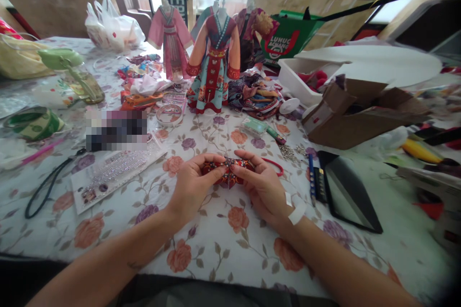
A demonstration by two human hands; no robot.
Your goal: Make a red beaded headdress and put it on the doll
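A small piece of red patterned fabric [230, 180] is pinched between both my hands above the flowered tablecloth. My left hand [196, 180] grips its left side with thumb and forefinger. On the other side, my right hand [264, 187] is closed on it with thumb and fingers, and white tape strips stick to the wrist. A thin red cord loop [277, 167] shows just behind the right hand. Beyond the hands, a miniature robe with orange sleeves [212, 62] hangs on a small stand, beside a pink miniature robe [171, 43].
At left lie a sheet of rhinestone stickers [118, 172], a roll of green tape [38, 122] and a lidded jug [82, 81]. A black tablet [351, 196], a blue pen [311, 180] and an open cardboard box [345, 120] are at right. Fabric scraps [255, 93] lie around the stands.
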